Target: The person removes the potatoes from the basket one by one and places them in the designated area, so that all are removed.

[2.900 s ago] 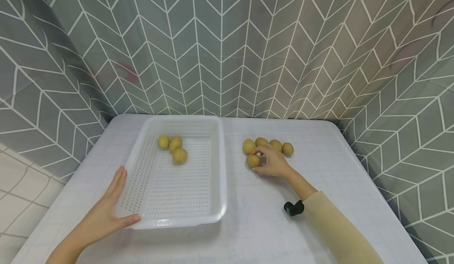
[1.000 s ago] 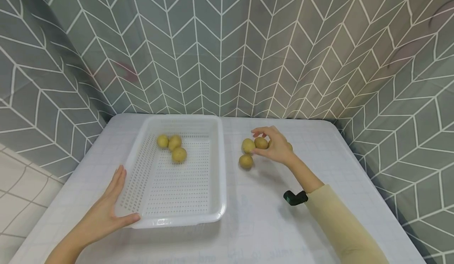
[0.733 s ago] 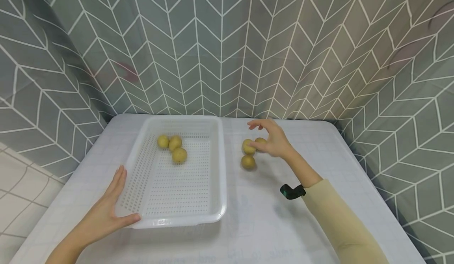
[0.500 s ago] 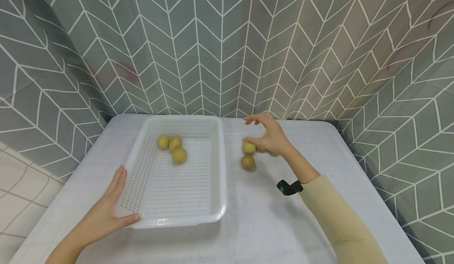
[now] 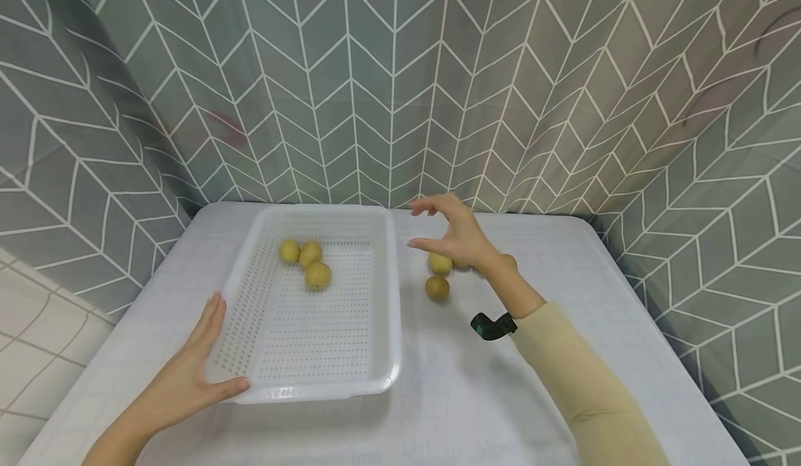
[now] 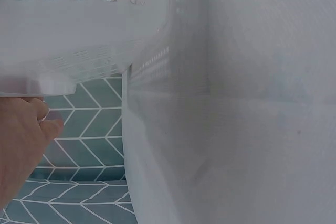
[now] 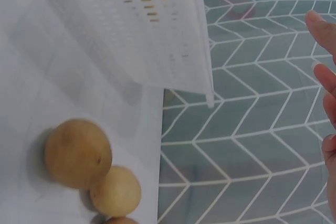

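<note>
A white perforated plastic basket (image 5: 313, 391) stands on the left of the table with three small round yellow-brown potatoes (image 5: 318, 275) at its far left. My left hand (image 5: 181, 375) rests at the basket's near left corner, fingers straight along the side and thumb on the front rim. Beyond the basket's right edge, my right hand (image 5: 459, 233) hovers over the table, thumb and fingers spread apart around nothing. Just under it lie a pale potato (image 5: 440, 264) and, nearer me, a browner potato (image 5: 437, 288). More potatoes sit partly hidden behind the right hand and wrist.
A white cloth covers the table (image 5: 438, 396). Grey herringbone curtains (image 5: 400, 90) hang close behind it and along both sides. A black wrist camera (image 5: 493, 327) juts from the right wrist.
My right hand has let go of the near potato, which sits slightly further left, and has moved up and left from the potato group towards the basket. The left hand stays put.
</note>
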Tool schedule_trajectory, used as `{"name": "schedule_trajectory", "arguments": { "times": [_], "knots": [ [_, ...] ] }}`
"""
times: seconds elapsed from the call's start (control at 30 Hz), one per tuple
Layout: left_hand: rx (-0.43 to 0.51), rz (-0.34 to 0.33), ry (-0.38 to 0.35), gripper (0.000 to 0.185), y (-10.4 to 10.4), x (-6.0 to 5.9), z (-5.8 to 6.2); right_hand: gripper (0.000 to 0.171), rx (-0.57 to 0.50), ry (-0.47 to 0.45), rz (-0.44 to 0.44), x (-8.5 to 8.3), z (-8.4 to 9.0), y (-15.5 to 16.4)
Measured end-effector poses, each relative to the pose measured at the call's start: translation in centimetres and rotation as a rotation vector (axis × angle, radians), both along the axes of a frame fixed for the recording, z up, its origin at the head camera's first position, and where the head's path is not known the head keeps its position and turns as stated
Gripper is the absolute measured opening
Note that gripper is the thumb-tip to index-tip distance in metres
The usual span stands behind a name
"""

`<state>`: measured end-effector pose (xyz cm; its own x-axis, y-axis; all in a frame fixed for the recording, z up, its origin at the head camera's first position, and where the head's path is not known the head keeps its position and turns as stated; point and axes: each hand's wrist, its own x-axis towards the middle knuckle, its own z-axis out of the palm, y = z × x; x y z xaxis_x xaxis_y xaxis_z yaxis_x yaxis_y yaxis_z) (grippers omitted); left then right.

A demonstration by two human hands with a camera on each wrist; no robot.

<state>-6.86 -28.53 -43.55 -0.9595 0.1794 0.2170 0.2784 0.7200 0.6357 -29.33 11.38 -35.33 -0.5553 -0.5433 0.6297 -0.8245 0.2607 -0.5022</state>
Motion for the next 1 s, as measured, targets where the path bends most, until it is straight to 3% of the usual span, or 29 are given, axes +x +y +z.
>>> {"name": "schedule_trajectory", "arguments": {
  "times": [0.1,0.2,0.33,0.43,0.57,1.0],
  "knots": [
    [-0.001,-0.004,0.009,0.127,0.0,0.1,0.0,0.058,-0.013,0.033,0.035,0.1,0.3,-0.9],
    [-0.001,-0.004,0.009,0.127,-0.1,0.1,-0.1,0.056,-0.029,0.061,0.074,1.3,1.7,-2.0],
    [-0.004,-0.005,0.014,0.127,0.0,0.1,0.0,0.055,-0.044,0.079,0.11,1.1,1.9,-3.3],
    [-0.009,-0.006,0.026,0.127,0.0,0.2,0.0,0.055,-0.056,0.09,0.134,0.0,1.0,-4.2],
    [-0.013,-0.005,0.035,0.127,0.0,0.2,0.0,0.053,-0.077,0.094,0.172,0.4,1.5,-5.9],
    [-0.014,0.001,0.024,0.127,0.0,0.2,0.0,0.048,-0.057,-0.001,0.23,1.3,2.5,-11.1]
  ]
}}
